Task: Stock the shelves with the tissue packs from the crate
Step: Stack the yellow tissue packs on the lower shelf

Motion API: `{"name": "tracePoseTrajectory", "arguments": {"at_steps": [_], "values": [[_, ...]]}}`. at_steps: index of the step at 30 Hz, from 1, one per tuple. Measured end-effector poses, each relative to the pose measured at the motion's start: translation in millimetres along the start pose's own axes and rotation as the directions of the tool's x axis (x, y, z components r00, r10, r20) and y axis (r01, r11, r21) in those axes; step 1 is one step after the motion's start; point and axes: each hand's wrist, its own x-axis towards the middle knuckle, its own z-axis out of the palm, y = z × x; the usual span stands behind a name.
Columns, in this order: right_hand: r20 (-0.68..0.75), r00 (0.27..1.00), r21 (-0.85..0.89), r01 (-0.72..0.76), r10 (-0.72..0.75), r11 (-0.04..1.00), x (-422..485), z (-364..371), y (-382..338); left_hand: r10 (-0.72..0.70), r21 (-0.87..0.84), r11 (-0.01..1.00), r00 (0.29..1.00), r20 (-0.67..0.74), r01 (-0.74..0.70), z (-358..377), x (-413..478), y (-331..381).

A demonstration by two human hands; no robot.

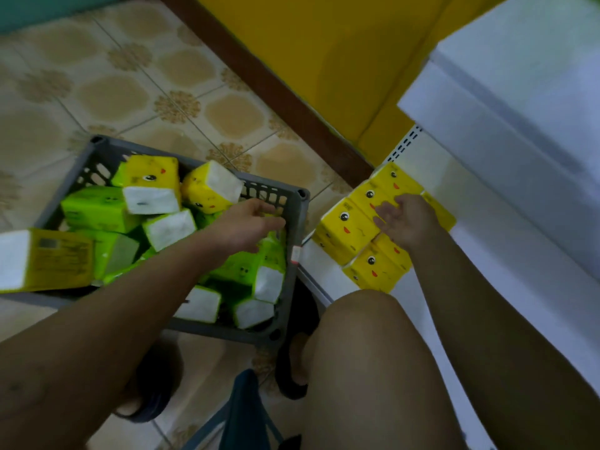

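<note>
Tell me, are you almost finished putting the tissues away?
Not yet. Done: a few yellow packs sit together on the white bottom shelf, with the right hand resting on them. In hand: nothing yet; the left hand reaches into the grey crate. Left: many green and yellow packs still fill it.

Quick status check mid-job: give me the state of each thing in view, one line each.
Grey plastic crate: on the floor, still part full of jumbled packs.
Green tissue packs: loose in the crate.
Yellow tissue packs on the white bottom shelf: laid in a neat group.
Left hand: reaching into the crate, fingers open, holding nothing.
Right hand: resting open on the shelved packs.
</note>
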Motion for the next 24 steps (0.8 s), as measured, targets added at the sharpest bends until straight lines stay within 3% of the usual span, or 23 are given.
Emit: {"name": "tracePoseTrajectory", "arguments": {"at_steps": [3, 6, 9, 11, 13, 15, 18, 20, 24], "values": [[0.176, 0.977, -0.244, 0.160, -0.119, 0.956, -46, 63, -9, -0.011, 0.056, 0.998, 0.997, -0.075, 0.015, -43, -13, -6], [0.420, 0.907, -0.545, 0.247, 0.006, 0.801, -93, 127, -1, -0.040, 0.133, 0.988, 0.970, -0.239, 0.073, -87, -23, -27], [0.582, 0.803, -0.661, 0.377, 0.125, 0.649, -125, 178, 22, -0.100, 0.182, 0.965, 0.910, -0.402, 0.187, -125, -31, -62], [0.621, 0.770, -0.664, 0.419, 0.144, 0.620, -139, 205, 43, -0.157, 0.193, 0.937, 0.842, -0.516, 0.293, -153, -40, -86], [0.634, 0.755, -0.666, 0.424, 0.166, 0.613, -143, 222, 69, -0.144, 0.259, 0.874, 0.728, -0.670, 0.411, -183, -47, -107], [0.642, 0.748, -0.706, 0.489, 0.170, 0.513, -142, 233, 92, -0.129, 0.259, 0.837, 0.633, -0.764, 0.483, -210, -53, -123], [0.650, 0.742, -0.740, 0.569, 0.164, 0.358, -138, 243, 112, -0.305, 0.103, 0.842, 0.625, -0.718, 0.529, -231, -57, -148], [0.659, 0.734, -0.738, 0.591, 0.162, 0.326, -135, 249, 112, -0.401, 0.018, 0.840, 0.642, -0.654, 0.543, -234, -52, -165], [0.666, 0.723, -0.736, 0.595, 0.184, 0.322, -130, 257, 112, -0.437, -0.032, 0.848, 0.664, -0.607, 0.529, -228, -39, -181]]}}
